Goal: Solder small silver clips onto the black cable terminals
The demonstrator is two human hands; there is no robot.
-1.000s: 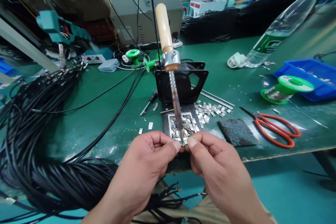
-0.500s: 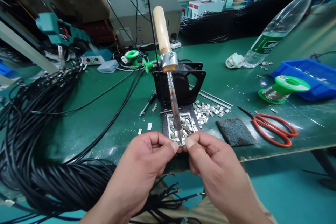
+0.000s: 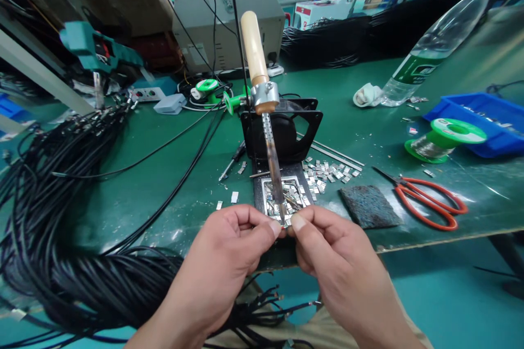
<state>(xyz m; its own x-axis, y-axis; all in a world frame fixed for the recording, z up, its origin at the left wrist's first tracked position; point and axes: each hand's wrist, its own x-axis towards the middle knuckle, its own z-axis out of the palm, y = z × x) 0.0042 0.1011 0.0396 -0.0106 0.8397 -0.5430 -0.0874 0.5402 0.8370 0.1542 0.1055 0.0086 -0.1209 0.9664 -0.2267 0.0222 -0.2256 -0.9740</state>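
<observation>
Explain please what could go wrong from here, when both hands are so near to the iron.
Burn: the left hand and right hand pinch close to the tip of the soldering iron, so a slip might touch skin to it, if hot.
Lost part: the small part held between them could drop among the loose metal pieces in the tray.
Snag: the left forearm appears close to the heaped black cables and might drag some.

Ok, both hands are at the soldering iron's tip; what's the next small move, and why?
Perhaps lower the left hand and right hand together, slightly clear of the soldering iron's tip: both pinch close beside it, hiding most of the small piece between them, so its state can't be judged.
</observation>
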